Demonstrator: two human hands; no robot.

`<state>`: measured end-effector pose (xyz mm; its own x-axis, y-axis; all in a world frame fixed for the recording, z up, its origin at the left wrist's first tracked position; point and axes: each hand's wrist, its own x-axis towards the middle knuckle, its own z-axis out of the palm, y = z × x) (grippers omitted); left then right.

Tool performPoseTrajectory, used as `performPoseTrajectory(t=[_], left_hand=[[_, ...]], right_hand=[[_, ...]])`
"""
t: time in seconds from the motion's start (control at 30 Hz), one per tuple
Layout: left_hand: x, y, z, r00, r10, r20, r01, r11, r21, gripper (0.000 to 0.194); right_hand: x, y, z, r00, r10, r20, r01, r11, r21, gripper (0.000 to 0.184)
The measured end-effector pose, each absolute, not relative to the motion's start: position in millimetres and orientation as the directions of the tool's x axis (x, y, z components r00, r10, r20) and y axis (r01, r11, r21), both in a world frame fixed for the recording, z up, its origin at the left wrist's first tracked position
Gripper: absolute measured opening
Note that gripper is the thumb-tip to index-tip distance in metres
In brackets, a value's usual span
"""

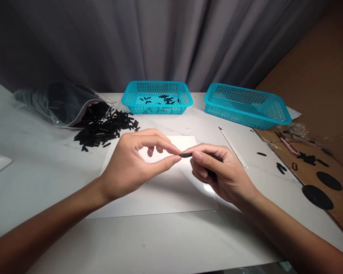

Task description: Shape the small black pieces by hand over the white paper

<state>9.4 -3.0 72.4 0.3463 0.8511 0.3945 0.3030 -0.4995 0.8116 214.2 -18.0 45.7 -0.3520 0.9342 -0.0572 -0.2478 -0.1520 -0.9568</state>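
1. Left grip (134, 156) comes in from the left, over the white paper (160, 198). Its thumb and pointing finger reach out to the right like a beak. Their tips are pinched on the left end of a small black piece (185, 155). The other fingers are bent and loose, not squeezed into a fist.
2. Right grip (217, 167) comes in from the right, over the right side of the paper. Its thumb points left, and its pointing finger is bent on the far side. These two are clamped on the right end of the same piece. The other fingers are curled in, with more black bits (217, 157) tucked in the hand.
3. The small black piece is up over the paper, between both grips. It points sideways, almost level, and both sets of fingertips touch it.
4. Behind the paper and to its left, a big heap (103, 129) of black bits lies at the mouth of a clear bag (63, 102).
5. Behind the paper is a blue basket (188, 101) with some black bits in it. Another blue basket (240, 116) is behind the paper and to its right.
6. Right of the paper, a thin white stick (231, 144) with a dark tip lies slanted on the worktop (143, 247).
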Motion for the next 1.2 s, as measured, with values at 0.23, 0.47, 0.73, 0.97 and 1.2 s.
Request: performPoseTrajectory(t=[0.23, 0.47, 0.73, 0.97, 1.2], left_hand=[[9.7, -4.3, 73.7, 0.359, 0.838, 0.412, 0.221, -0.505, 0.834, 0.008], [8.4, -3.3, 75.1, 0.367, 0.813, 0.453, 0.198, -0.544, 0.815, 0.010], [8.9, -2.0, 73.1, 0.361, 0.792, 0.493, 0.212, -0.585, 0.783, 0.013], [7.1, -2.4, 70.9, 0.354, 0.799, 0.486, 0.225, -0.577, 0.785, 0.009], [8.5, -0.9, 70.5, 0.360, 0.804, 0.473, 0.225, -0.566, 0.793, 0.007]], right_hand=[[214.6, -18.8, 45.6, -0.390, 0.920, -0.043, -0.271, -0.160, -0.949, 0.014], [215.9, -18.1, 44.0, -0.375, 0.927, -0.015, -0.292, -0.134, -0.947, 0.008], [214.1, -18.3, 44.9, -0.339, 0.941, -0.013, -0.303, -0.122, -0.945, 0.008], [215.2, -18.8, 43.6, -0.337, 0.941, -0.019, -0.329, -0.137, -0.934, 0.013], [214.3, -17.5, 41.6, -0.338, 0.941, -0.020, -0.338, -0.142, -0.930, 0.017]])
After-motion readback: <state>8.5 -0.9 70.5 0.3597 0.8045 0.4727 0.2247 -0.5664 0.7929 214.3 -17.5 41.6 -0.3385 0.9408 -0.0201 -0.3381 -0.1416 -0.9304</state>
